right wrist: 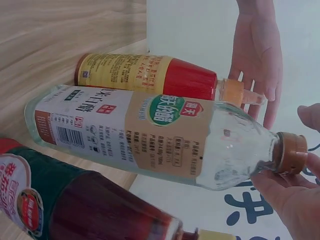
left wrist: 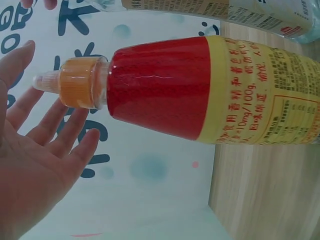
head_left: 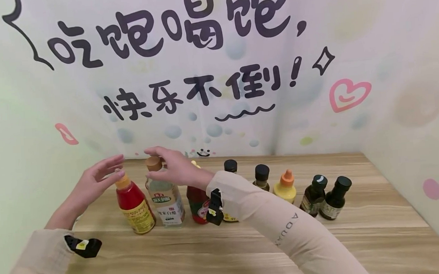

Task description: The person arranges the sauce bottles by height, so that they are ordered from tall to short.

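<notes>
My left hand (head_left: 92,182) is raised beside the orange cap of a red squeeze bottle (head_left: 132,201) with a yellow label. In the left wrist view its fingers (left wrist: 59,137) spread loosely behind the cap and nozzle, and they are not curled round it. My right hand (head_left: 178,169) is at the top of a clear glass vinegar bottle (head_left: 165,199) with a brown cap. Its fingers (right wrist: 280,192) reach behind the cap and neck in the right wrist view, while the thumb (right wrist: 310,116) stands apart from the cap. Both bottles stand upright on the table.
Right of the vinegar bottle stands a dark red bottle (head_left: 197,205), partly behind my right wrist. Farther right come black-capped bottles (head_left: 261,174), a yellow squeeze bottle (head_left: 284,189) and two dark bottles (head_left: 332,199). A printed cloth (head_left: 219,128) hangs behind the wooden table (head_left: 174,257).
</notes>
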Tool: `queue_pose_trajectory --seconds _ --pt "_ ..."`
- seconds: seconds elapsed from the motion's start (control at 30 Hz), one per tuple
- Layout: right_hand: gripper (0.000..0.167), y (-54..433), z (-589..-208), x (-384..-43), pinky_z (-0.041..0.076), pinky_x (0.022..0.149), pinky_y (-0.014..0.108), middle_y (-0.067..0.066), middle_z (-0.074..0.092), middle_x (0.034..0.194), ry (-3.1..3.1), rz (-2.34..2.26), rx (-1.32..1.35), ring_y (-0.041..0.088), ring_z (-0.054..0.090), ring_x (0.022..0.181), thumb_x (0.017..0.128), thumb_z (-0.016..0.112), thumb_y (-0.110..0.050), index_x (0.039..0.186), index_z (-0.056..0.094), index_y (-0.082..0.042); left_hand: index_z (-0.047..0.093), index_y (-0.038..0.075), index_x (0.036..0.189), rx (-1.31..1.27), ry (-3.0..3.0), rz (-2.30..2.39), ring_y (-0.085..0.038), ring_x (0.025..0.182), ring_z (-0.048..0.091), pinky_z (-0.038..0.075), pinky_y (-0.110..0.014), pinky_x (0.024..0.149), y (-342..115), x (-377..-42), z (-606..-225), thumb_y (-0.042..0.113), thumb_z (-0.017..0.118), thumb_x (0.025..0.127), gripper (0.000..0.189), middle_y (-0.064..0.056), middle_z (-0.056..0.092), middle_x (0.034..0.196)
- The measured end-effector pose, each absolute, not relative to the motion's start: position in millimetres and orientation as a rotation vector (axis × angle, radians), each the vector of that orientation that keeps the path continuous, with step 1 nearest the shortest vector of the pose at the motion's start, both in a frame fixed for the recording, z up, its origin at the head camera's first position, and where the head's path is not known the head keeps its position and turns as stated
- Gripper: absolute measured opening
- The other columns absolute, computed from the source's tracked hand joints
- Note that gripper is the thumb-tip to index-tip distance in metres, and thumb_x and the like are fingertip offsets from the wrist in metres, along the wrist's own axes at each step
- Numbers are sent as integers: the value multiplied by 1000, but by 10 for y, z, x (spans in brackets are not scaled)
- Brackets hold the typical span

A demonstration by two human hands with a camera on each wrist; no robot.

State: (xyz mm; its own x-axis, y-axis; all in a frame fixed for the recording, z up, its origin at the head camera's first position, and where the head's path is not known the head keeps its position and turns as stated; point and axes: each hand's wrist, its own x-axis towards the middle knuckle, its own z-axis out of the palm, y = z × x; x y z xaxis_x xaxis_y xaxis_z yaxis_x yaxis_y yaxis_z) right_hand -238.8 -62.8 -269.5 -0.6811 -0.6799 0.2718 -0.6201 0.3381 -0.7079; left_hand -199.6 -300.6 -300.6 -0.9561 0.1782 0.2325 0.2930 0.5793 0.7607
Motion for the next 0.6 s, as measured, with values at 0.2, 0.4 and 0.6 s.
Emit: queue_pose_trajectory --seconds 0.2,0.4,0.6 --pt "54 -654 -2754 -2403 42 87 22 4 53 118 2493 -1328 -1097 14 50 108 82 63 -18 131 40 -10 36 12 135 -397 -2690 -1345 -13 107 46 41 -49 86 -3019 -2011 -3088 27 51 90 50 -5 48 124" --pt "52 -668 -2815 -2411 40 89 19 4 52 119 2505 -1344 -1058 12 50 108 83 62 -18 130 41 -10 43 8 129 -401 -2685 -1345 5 95 49 43 -18 77 -3021 -2023 -3145 25 54 89 45 19 52 108" --pt "49 -678 -2862 -2430 40 87 16 4 53 118 2526 -1376 -1072 10 51 107 84 62 -17 129 43 -12 44 6 127 -415 -2667 -1396 7 94 50 43 -15 75 -3036 -2036 -3183 22 55 88 43 21 53 105"
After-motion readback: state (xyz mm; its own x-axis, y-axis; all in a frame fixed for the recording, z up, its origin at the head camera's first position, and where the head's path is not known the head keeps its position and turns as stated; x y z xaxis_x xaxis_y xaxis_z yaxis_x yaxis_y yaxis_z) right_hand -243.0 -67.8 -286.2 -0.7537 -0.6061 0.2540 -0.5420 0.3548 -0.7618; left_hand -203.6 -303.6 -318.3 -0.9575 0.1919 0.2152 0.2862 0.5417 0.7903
